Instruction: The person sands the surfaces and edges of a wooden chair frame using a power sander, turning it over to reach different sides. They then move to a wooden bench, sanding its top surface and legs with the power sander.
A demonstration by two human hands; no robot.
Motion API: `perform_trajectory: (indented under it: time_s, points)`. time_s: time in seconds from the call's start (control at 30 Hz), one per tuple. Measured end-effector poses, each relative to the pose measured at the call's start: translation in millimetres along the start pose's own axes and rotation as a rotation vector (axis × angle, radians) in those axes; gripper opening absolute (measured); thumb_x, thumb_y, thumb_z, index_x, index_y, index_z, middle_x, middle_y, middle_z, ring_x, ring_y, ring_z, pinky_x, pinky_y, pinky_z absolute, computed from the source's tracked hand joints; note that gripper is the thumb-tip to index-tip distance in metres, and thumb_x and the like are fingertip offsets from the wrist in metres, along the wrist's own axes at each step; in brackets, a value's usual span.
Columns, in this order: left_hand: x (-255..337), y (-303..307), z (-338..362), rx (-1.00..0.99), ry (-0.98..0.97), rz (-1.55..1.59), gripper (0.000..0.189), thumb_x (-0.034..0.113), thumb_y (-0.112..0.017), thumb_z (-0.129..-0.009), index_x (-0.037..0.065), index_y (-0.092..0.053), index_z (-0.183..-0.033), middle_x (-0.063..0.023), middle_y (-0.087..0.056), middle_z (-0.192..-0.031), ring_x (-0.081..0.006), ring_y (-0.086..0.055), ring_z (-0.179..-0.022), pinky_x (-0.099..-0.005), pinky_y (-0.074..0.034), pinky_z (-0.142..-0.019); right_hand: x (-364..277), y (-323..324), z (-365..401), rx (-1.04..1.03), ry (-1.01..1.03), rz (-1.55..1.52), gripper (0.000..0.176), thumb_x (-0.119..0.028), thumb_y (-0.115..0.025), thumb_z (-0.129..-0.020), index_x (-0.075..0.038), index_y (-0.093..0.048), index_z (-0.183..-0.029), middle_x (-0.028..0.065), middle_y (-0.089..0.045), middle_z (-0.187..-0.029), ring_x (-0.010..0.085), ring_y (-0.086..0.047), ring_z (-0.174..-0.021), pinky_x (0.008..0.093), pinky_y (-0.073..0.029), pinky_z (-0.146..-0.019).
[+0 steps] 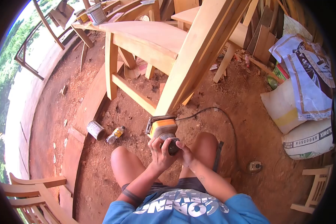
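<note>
My left hand point(160, 155) is wrapped around the body of an orange and dark grey electric sander point(163, 128), held above my knees. My right hand point(185, 154) grips the rounded dark end of the same tool, close beside the left. The flat pad of the sander points away from me, right at the lower end of a wooden chair's post point(183, 80). That chair point(145, 35) is bare, pale wood with a broad smooth seat. A black cord point(227, 115) trails from the sander over the dirt to the right.
An extension socket point(255, 167) lies on the ground at the right. A tin can point(96, 130) and a small bottle point(115, 134) lie left of my knees, near a long board point(84, 114). Filled sacks point(308, 140) are piled at right. Another wooden chair point(41, 194) stands lower left.
</note>
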State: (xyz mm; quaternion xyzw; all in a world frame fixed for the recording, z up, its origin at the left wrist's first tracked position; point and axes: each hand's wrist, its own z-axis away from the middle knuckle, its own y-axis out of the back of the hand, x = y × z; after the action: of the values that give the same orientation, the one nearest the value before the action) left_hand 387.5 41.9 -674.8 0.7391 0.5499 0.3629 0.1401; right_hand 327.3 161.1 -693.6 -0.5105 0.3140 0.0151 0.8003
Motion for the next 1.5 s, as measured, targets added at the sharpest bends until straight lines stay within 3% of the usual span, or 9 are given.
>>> perform_trajectory:
  time_s: [0.13, 0.3, 0.57, 0.7, 0.83, 0.9, 1.13, 1.37, 1.5]
  points:
    - [-14, 2, 30, -0.015, 0.039, 0.016, 0.089, 0.018, -0.091, -0.055, 0.014, -0.051, -0.134, -0.0148, -0.042, -0.117, -0.0373, -0.045, -0.108, -0.0526, -0.041, -0.092, 37, 20, -6, -0.024, -0.146, -0.18, 0.071, -0.047, -0.075, -0.087, -0.008, -0.049, -0.139, 0.0056, -0.059, -0.133, 0.0178, -0.055, -0.125, 0.0359, -0.042, -0.109]
    - [-19, 0, 21, -0.04, -0.045, 0.024, 0.088, 0.02, -0.092, -0.054, 0.01, -0.05, -0.131, -0.0165, -0.041, -0.114, -0.0375, -0.047, -0.105, -0.0512, -0.045, -0.088, 27, 13, -2, -0.018, -0.018, -0.082, 0.063, -0.048, -0.073, -0.089, -0.006, -0.054, -0.132, 0.0055, -0.061, -0.125, 0.0157, -0.059, -0.116, 0.0334, -0.047, -0.103]
    - [28, 0, -91, 0.085, -0.198, 0.088, 0.084, 0.017, -0.089, -0.054, 0.011, -0.056, -0.13, -0.0141, -0.044, -0.11, -0.0328, -0.048, -0.1, -0.0467, -0.042, -0.087, -72, -39, 14, 0.055, 0.209, 0.01, 0.07, -0.058, -0.067, -0.089, -0.005, -0.055, -0.132, 0.0099, -0.061, -0.129, 0.0209, -0.059, -0.12, 0.0359, -0.045, -0.106]
    - [51, 0, -153, 0.15, -0.293, 0.153, 0.082, 0.019, -0.089, -0.054, 0.014, -0.06, -0.131, -0.0149, -0.044, -0.114, -0.0351, -0.047, -0.104, -0.0481, -0.04, -0.092, -125, -66, 14, 0.045, 0.402, 0.058, 0.067, -0.062, -0.05, -0.098, -0.005, -0.055, -0.133, 0.0097, -0.061, -0.131, 0.0215, -0.058, -0.122, 0.0375, -0.043, -0.108]
    - [84, 4, -215, 0.206, -0.361, 0.203, 0.058, 0.012, -0.073, -0.074, 0.012, -0.062, -0.13, -0.0187, -0.044, -0.122, -0.0403, -0.045, -0.113, -0.0522, -0.041, -0.095, -188, -101, 19, 0.008, 0.498, -0.016, 0.06, -0.057, -0.054, -0.099, -0.007, -0.055, -0.133, 0.0074, -0.061, -0.13, 0.0187, -0.059, -0.12, 0.035, -0.046, -0.105]
    - [98, 1, -247, 0.202, -0.381, 0.193, 0.069, 0.011, -0.084, -0.063, 0.014, -0.062, -0.129, -0.016, -0.045, -0.123, -0.0379, -0.046, -0.117, -0.0506, -0.04, -0.098, -221, -117, 22, -0.027, 0.546, -0.005, 0.058, -0.057, -0.051, -0.101, -0.008, -0.057, -0.132, 0.0059, -0.062, -0.129, 0.0175, -0.06, -0.118, 0.0347, -0.047, -0.104]
    - [139, 30, -351, 0.108, -0.497, 0.249, 0.072, 0.007, -0.077, -0.067, 0.009, -0.054, -0.135, -0.0206, -0.047, -0.128, -0.0435, -0.047, -0.122, -0.0488, -0.041, -0.105, -311, -179, 44, -0.101, 0.562, 0.05, 0.057, -0.063, -0.048, -0.099, -0.016, -0.06, -0.129, 0.0031, -0.064, -0.126, 0.0172, -0.062, -0.117, 0.0363, -0.052, -0.099]
    - [131, 47, -384, 0.107, -0.632, 0.389, 0.081, 0.01, -0.079, -0.066, 0.011, -0.05, -0.142, -0.021, -0.046, -0.139, -0.0457, -0.051, -0.124, -0.0461, -0.042, -0.108, -360, -204, 57, -0.059, 0.6, 0.264, 0.065, -0.068, -0.047, -0.096, -0.015, -0.058, -0.132, 0.0067, -0.067, -0.123, 0.023, -0.064, -0.116, 0.0424, -0.054, -0.098]
    - [114, 43, -357, 0.083, -0.588, 0.399, 0.09, 0.014, -0.085, -0.064, 0.014, -0.048, -0.146, -0.0186, -0.047, -0.139, -0.0427, -0.048, -0.13, -0.0491, -0.038, -0.111, -333, -197, 52, -0.003, 0.6, 0.324, 0.07, -0.072, -0.045, -0.094, -0.015, -0.057, -0.134, 0.0087, -0.066, -0.126, 0.0246, -0.065, -0.116, 0.0434, -0.055, -0.098]
